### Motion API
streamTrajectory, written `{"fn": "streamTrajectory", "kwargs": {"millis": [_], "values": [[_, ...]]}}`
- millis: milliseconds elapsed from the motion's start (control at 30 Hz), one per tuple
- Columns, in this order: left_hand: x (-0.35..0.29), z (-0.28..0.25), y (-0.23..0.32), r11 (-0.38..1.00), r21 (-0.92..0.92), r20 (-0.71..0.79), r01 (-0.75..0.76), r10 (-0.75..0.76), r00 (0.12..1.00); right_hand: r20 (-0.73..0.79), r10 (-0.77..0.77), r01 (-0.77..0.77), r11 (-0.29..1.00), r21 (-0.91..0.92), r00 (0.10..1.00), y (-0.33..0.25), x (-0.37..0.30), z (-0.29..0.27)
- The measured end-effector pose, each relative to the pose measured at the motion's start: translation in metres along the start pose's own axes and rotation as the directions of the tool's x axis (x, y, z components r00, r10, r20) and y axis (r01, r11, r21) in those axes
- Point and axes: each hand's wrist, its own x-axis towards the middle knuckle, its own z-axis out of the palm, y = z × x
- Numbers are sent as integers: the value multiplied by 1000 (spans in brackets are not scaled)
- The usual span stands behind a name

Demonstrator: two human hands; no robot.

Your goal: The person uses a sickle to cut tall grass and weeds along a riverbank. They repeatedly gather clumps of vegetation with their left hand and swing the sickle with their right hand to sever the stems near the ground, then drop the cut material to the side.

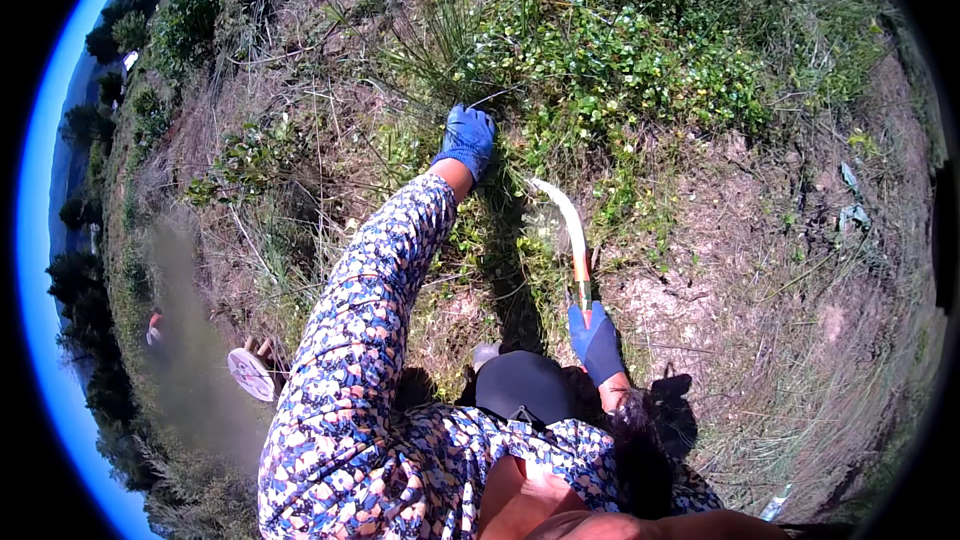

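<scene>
My left hand point(468, 143), in a blue work glove, reaches forward with its fingers curled round stems at the base of a tall grass clump point(450, 65). Closer to my body and to the right, my right hand point(597, 342), also gloved in blue, is closed on the handle of a sickle point(571, 222). The sickle's pale curved blade points away from me, and its tip lies near low weeds, a little right of and below my left hand. Part of the handle shows orange and red; the rest is hidden in the glove.
Leafy green plants point(640, 60) spread ahead and to the right. Bare dry soil point(690, 310) lies right of the sickle. A small stool point(252, 373) with a round pale face lies at the left. Bluish scraps point(852, 215) sit at the far right.
</scene>
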Motion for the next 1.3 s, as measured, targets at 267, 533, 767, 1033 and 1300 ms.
{"fn": "streamTrajectory", "kwargs": {"millis": [267,533,767,1033,1300], "values": [[-29,34,0,956,-288,-277,51,-134,952,-195,-76,113,976,187,978,-44,118,-8],[-32,25,6,966,-251,-326,65,-148,934,-25,-157,157,988,8,987,-94,150,15],[-75,54,-12,964,-264,-235,-18,-46,971,-26,56,-54,997,62,998,33,27,17],[-100,55,7,950,-310,-305,-41,-59,951,-221,-169,203,969,141,960,-79,147,-28],[-72,6,2,966,-45,-597,-255,179,782,132,-310,335,897,-288,942,-129,197,-46]]}}
